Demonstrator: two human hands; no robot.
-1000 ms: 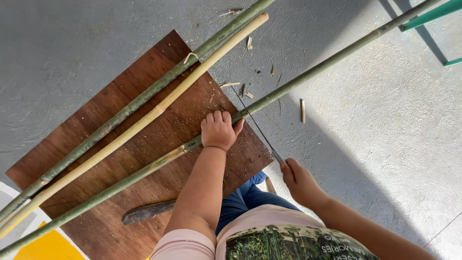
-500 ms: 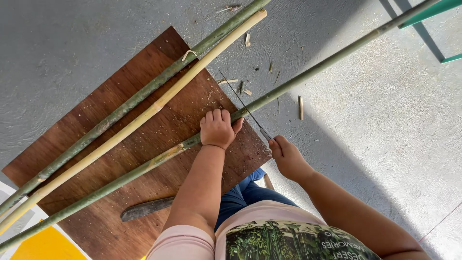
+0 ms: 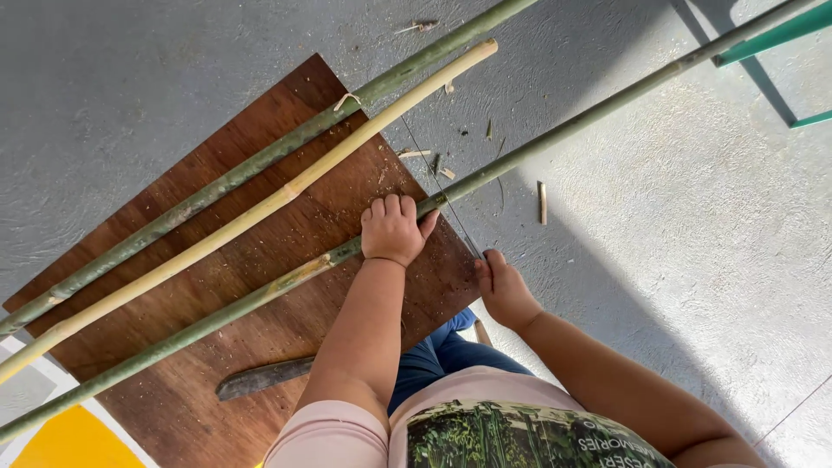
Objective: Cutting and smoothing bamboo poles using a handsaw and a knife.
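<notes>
While the dark, curved blade (image 3: 264, 379) lies nearest on the brown wooden board (image 3: 286, 321), the left hand (image 3: 394, 230) presses down with a closed grip around the long green bamboo pole (image 3: 555, 137), which crosses the board's far corner. Just beside it, the right hand (image 3: 503, 289) has its grip closed on the thin saw blade (image 3: 438, 186) set across the pole. Farther off, a pale yellow bamboo pole (image 3: 286, 192) and a second green bamboo pole (image 3: 260, 163) lie side by side, with chips scattered on the grey concrete floor (image 3: 659, 225).

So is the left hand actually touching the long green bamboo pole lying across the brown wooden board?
Touching. The head view shows the left hand pressed down on the green bamboo pole, fingers curled over it, no gap visible.
</notes>
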